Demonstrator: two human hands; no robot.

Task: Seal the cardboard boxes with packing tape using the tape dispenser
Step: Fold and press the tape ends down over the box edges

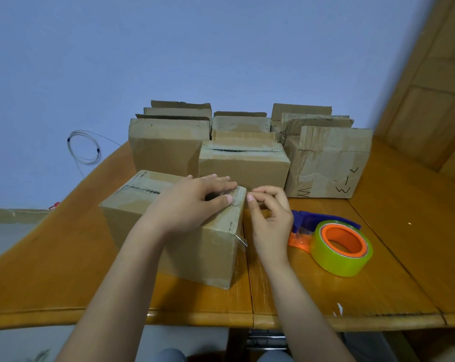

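Note:
A closed cardboard box (195,254) sits at the front of the wooden table (325,296), with clear tape along its top seam. My left hand (192,202) lies flat on the box top near the right edge, thumb pressing the tape end. My right hand (269,218) is beside the box's upper right corner, fingers curled, its fingertips at the tape that folds over the edge. The tape dispenser (333,239), blue and orange with a yellow-green roll, lies on the table to the right of my right hand, held by neither hand.
Several more cardboard boxes (244,163) stand in rows behind the front box, some with flaps up. A coiled clear tube (84,147) hangs at the left wall. A wooden panel (430,87) rises at the right.

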